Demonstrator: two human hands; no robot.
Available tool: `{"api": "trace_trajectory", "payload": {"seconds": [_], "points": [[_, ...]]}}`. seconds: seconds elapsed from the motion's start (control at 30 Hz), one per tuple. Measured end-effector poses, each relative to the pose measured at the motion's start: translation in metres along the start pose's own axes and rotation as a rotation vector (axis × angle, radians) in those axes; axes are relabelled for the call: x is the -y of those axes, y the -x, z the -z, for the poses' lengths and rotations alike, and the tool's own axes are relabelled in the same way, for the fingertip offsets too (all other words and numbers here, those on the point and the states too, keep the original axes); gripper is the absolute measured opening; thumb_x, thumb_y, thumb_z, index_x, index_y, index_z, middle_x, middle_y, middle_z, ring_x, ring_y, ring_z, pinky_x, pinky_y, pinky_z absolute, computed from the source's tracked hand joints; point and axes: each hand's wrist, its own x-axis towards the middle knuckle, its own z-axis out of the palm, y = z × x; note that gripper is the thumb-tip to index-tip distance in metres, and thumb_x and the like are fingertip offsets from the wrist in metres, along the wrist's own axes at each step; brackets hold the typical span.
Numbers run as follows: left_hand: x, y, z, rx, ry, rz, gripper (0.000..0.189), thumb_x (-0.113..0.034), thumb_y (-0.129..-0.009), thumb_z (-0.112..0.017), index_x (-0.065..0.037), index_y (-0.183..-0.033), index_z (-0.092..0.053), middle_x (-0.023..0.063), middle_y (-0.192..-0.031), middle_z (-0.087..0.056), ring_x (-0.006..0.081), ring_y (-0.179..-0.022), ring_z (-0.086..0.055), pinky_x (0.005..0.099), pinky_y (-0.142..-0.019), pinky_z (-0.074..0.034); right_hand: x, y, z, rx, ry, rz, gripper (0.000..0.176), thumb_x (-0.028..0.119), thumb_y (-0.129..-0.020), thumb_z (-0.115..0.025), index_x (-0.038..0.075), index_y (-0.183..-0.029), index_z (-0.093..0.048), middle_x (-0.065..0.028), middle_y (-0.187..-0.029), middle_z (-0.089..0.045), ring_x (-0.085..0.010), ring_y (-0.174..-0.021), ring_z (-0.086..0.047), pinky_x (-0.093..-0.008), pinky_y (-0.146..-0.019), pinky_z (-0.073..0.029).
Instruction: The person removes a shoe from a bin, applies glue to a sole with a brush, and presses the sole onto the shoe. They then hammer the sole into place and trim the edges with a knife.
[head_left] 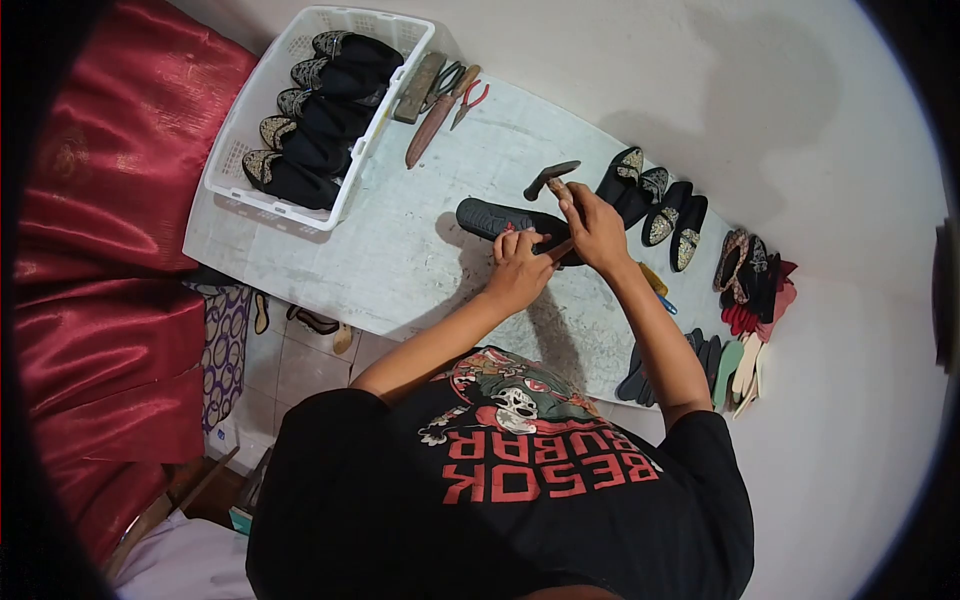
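Note:
A black shoe (497, 218) lies sole-up on the white worktop (400, 250). My left hand (520, 266) presses on its near end and holds it down. My right hand (594, 230) grips the wooden handle of a small hammer (551, 178). The dark hammer head is raised just above the shoe's far side. Both hands are close together over the shoe's heel end, which they hide.
A white plastic basket (232, 160) with several black embroidered shoes stands at the back left. Pliers and other hand tools (440, 100) lie beside it. More shoes (655, 205) line the right, with loose soles (738, 365) near the edge. Red cloth (110, 250) hangs at left.

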Motion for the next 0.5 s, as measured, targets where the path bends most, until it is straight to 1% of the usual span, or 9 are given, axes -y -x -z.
{"api": "trace_trajectory", "payload": {"seconds": [0.13, 0.23, 0.3, 0.37, 0.43, 0.5], "points": [[-0.004, -0.002, 0.001, -0.022, -0.003, -0.002, 0.040, -0.024, -0.095, -0.069, -0.030, -0.134, -0.070, 0.0067, -0.135, -0.054, 0.0316, -0.130, -0.038, 0.0534, -0.114, -0.022, -0.003, 0.001, -0.001, -0.040, -0.004, 0.016, 0.036, 0.035, -0.104, -0.056, 0.007, -0.127, -0.062, -0.0197, -0.104, -0.072, -0.0427, -0.095, -0.069, -0.0495, -0.081, -0.052], [-0.007, -0.003, 0.004, -0.026, -0.015, 0.013, 0.042, -0.023, -0.095, -0.068, -0.032, -0.136, -0.069, 0.0065, -0.135, -0.055, 0.0312, -0.128, -0.039, 0.0531, -0.114, -0.023, 0.002, 0.001, 0.001, -0.058, -0.075, 0.037, 0.038, 0.034, -0.103, -0.060, 0.006, -0.128, -0.062, -0.0197, -0.099, -0.072, -0.0390, -0.087, -0.069, -0.0459, -0.076, -0.052], [-0.008, -0.004, 0.004, -0.028, -0.013, 0.013, 0.044, -0.023, -0.096, -0.068, -0.033, -0.138, -0.068, 0.0077, -0.134, -0.055, 0.0318, -0.127, -0.040, 0.0529, -0.113, -0.023, 0.006, -0.002, 0.000, -0.077, -0.100, 0.057, 0.038, 0.034, -0.103, -0.061, 0.006, -0.128, -0.062, -0.0197, -0.100, -0.072, -0.0387, -0.086, -0.069, -0.0454, -0.076, -0.052], [-0.008, -0.005, 0.003, -0.018, -0.028, 0.016, 0.042, -0.024, -0.095, -0.068, -0.033, -0.137, -0.068, 0.0081, -0.135, -0.054, 0.0320, -0.126, -0.040, 0.0534, -0.113, -0.024, 0.013, -0.006, 0.001, -0.098, -0.124, 0.074, 0.039, 0.034, -0.102, -0.062, 0.006, -0.129, -0.063, -0.0197, -0.100, -0.072, -0.0383, -0.085, -0.069, -0.0448, -0.076, -0.052], [-0.006, -0.003, -0.001, -0.015, -0.047, 0.020, 0.041, -0.024, -0.095, -0.069, -0.032, -0.135, -0.069, 0.0085, -0.136, -0.053, 0.0323, -0.126, -0.041, 0.0538, -0.113, -0.024, 0.024, -0.012, 0.002, -0.015, -0.086, 0.053, 0.038, 0.036, -0.102, -0.060, 0.007, -0.127, -0.063, -0.0208, -0.108, -0.072, -0.0426, -0.096, -0.069, -0.0493, -0.082, -0.053], [-0.005, -0.001, -0.005, -0.048, -0.055, 0.017, 0.036, -0.024, -0.094, -0.070, -0.030, -0.129, -0.071, 0.0089, -0.138, -0.051, 0.0329, -0.127, -0.041, 0.0552, -0.112, -0.024, 0.031, -0.014, -0.002, -0.009, -0.092, 0.068, 0.038, 0.036, -0.102, -0.060, 0.007, -0.127, -0.063, -0.0205, -0.108, -0.072, -0.0425, -0.097, -0.069, -0.0493, -0.081, -0.053]]}}
